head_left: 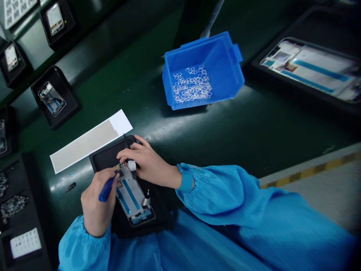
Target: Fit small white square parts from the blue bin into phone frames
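Observation:
A phone frame with blue strips lies in a black tray in front of me. My left hand is closed round a blue-handled tool, its thin tip at the upper end of the frame. From the right, my right hand reaches over the same end, fingers bent round a slim dark tool with a white piece near it. Its fingertips are close to the blue tool's tip. A small silvery curled part stands up at the frame's right edge.
A blue bin holds many small white pieces. Beyond my hands lies a white-edged strip. More trays with phone frames stand at the left, one large frame at the right. A small dark part lies left of my left hand.

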The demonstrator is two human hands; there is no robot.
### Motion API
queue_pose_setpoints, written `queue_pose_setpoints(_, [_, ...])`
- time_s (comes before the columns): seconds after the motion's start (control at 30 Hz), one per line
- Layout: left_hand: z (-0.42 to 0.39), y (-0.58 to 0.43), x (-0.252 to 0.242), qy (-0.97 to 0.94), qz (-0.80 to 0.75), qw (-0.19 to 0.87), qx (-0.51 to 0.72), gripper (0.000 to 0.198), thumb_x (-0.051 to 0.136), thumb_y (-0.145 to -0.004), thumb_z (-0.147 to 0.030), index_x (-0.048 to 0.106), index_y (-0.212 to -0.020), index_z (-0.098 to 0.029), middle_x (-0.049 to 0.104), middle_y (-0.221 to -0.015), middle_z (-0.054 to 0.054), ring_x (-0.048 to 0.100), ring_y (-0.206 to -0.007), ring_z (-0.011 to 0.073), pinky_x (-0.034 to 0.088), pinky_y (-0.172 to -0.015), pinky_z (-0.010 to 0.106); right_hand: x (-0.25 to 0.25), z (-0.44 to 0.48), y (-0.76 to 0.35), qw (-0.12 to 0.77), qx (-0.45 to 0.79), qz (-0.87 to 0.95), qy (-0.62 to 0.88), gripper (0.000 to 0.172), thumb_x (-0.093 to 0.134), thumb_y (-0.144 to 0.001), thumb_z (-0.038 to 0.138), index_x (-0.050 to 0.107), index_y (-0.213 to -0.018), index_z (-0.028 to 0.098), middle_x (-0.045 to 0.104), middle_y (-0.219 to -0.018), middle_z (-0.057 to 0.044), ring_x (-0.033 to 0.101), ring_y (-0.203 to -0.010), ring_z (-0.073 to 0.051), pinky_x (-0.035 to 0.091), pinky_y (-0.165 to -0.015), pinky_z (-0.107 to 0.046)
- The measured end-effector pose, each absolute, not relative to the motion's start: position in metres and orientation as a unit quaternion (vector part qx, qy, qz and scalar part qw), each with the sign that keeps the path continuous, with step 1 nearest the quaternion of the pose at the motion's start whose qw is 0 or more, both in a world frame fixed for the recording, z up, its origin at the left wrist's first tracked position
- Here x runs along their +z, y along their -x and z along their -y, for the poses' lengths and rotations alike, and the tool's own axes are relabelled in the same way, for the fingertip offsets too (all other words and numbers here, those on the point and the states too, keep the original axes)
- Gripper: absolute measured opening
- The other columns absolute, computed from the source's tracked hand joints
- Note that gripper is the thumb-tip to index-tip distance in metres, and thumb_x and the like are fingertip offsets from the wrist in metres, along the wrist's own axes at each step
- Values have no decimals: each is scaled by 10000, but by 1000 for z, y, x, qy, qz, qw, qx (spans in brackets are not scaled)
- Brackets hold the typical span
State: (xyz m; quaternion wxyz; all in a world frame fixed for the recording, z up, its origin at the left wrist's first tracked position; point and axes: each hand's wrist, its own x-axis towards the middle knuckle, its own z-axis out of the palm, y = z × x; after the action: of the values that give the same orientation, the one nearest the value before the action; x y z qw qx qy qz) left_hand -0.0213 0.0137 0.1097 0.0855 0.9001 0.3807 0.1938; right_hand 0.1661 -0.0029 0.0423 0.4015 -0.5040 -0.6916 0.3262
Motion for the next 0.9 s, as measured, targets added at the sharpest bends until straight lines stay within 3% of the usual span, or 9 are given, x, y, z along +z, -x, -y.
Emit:
queue_pose_setpoints(0.27, [-17, 25, 101, -864, -418, 148, 237, 133, 680, -879, -176, 586, -970, -198, 707, -905, 16, 711, -847, 149, 562, -745, 229, 43, 4, -164, 403, 321, 689, 510, 447, 551, -753, -69, 578, -1086, 227, 701, -923, 21, 586, -921, -201, 185, -1185, -538])
queue_pose_setpoints(0.37, [-22, 31, 100, -760, -476, 248, 366, 174, 667, -866, -159, 549, -985, -207, 682, -901, 9, 716, -868, 183, 587, -776, 313, 44, 4, -163, 395, 324, 685, 520, 434, 568, -771, -67, 577, -1086, 230, 701, -905, 33, 594, -906, -195, 180, -1193, -538])
queue_pose_setpoints(0.47, [-21, 41, 104, -716, -464, 225, 470, 86, 558, -893, -122, 532, -901, -204, 597, -835, -12, 670, -814, 161, 571, -816, 357, 44, 4, -161, 397, 321, 684, 521, 411, 573, -789, -55, 574, -1087, 227, 705, -892, 41, 599, -896, -191, 177, -1196, -542])
queue_pose_setpoints(0.57, [-13, 51, 100, -843, -434, 110, 299, 123, 518, -908, -138, 623, -913, -201, 554, -808, -1, 594, -712, 126, 513, -668, 249, 42, 4, -160, 400, 320, 685, 518, 403, 571, -795, -44, 570, -1090, 231, 712, -895, 45, 607, -899, -191, 196, -1187, -550])
queue_pose_setpoints(0.67, [-4, 54, 88, -917, -383, -4, 108, 280, 515, -925, -162, 658, -1160, -219, 535, -770, -5, 531, -580, 106, 410, -504, 230, 42, 4, -159, 401, 318, 685, 518, 391, 570, -803, -31, 568, -1091, 234, 715, -914, 37, 619, -914, -195, 217, -1175, -566])
queue_pose_setpoints(0.9, [-5, 50, 77, -928, -351, -119, 33, 347, 483, -939, -119, 654, -1217, -239, 524, -718, -11, 471, -500, 105, 351, -457, 243, 40, 4, -160, 396, 310, 690, 521, 364, 540, -804, -39, 582, -1036, 238, 719, -1009, 6, 638, -973, -205, 210, -1177, -589])
